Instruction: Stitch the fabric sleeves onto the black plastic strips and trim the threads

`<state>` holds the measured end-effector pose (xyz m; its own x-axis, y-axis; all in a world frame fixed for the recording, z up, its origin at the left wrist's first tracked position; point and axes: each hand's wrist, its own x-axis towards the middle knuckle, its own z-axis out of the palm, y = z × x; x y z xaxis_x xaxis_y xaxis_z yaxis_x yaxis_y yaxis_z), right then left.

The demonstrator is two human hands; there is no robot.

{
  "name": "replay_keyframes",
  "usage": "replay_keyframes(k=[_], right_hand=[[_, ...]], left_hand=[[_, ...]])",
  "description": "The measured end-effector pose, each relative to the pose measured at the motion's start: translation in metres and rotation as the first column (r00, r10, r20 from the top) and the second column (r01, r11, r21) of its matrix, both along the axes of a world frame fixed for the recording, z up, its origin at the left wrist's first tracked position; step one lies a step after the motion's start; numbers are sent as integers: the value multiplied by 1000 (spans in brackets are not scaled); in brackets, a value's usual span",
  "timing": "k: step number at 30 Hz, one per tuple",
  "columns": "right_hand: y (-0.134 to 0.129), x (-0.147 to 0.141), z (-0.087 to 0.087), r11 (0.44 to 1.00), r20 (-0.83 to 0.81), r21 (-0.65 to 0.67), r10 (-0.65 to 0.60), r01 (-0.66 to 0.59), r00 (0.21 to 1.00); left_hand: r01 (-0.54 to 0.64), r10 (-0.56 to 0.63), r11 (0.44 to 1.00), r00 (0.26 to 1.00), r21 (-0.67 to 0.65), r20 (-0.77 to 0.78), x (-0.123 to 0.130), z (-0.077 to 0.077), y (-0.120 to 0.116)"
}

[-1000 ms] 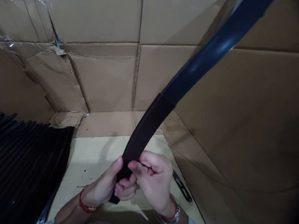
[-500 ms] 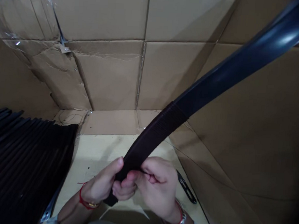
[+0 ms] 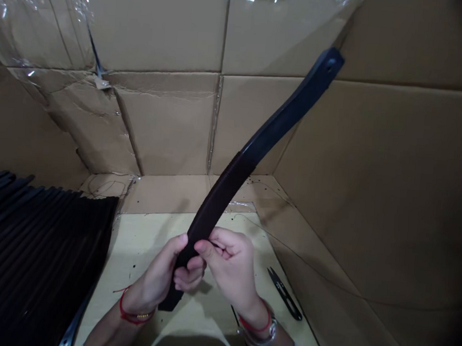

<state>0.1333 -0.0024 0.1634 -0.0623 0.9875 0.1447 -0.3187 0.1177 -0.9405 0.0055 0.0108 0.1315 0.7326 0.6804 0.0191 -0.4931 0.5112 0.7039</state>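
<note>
A long, curved dark bar (image 3: pixel 285 119) slants up to the right, a small hole near its far end. Its lower part is covered by a dark brown sleeve (image 3: pixel 218 201), with ridged stitching or winding near the upper edge. My left hand (image 3: pixel 171 269) is closed around the sleeved part, thumb on the near face and fingers curled from behind. Beside it my right hand (image 3: pixel 232 268) pinches at the right edge of the sleeve; whether a thread or the edge itself is between the fingertips is too small to tell.
A pile of similar dark bars (image 3: pixel 38 265) lies at the left. Black thread snips (image 3: pixel 285 294) lie on the pale tabletop (image 3: pixel 131 245) at the right. Cardboard walls (image 3: pixel 159 120) enclose the back and sides, and a loose thread (image 3: pixel 319 266) trails along the right side.
The bar has swung and tilted, so its far end with the hole now shows. Both hands keep their hold, and my right hand has shifted slightly left and up.
</note>
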Motion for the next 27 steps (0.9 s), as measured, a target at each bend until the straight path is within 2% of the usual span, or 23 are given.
replay_keyframes(k=[4,9,12,17,19,22,27], right_hand=[[-13,-2,-2,995,61,34,-99,97,993],[-21,4,1,969,82,220,-131,110,988],[-13,11,5,966,135,252,-92,56,987],[-1,19,10,917,346,360,42,-174,937],[-3,22,11,894,405,405,12,-191,914],[-8,23,9,859,439,493,-113,-134,891],[-12,20,2,840,414,540,-223,-41,882]], left_hand=[[29,-29,1000,1000,-8,9,7,-9,-9],[40,-45,998,992,45,117,16,-16,-21],[43,-63,989,988,140,138,11,-14,-10],[73,-88,967,995,245,50,-6,-2,6],[118,-126,967,992,228,22,-10,4,3],[166,-176,974,983,154,52,-9,8,-4],[174,-182,983,968,57,174,-2,0,-11]])
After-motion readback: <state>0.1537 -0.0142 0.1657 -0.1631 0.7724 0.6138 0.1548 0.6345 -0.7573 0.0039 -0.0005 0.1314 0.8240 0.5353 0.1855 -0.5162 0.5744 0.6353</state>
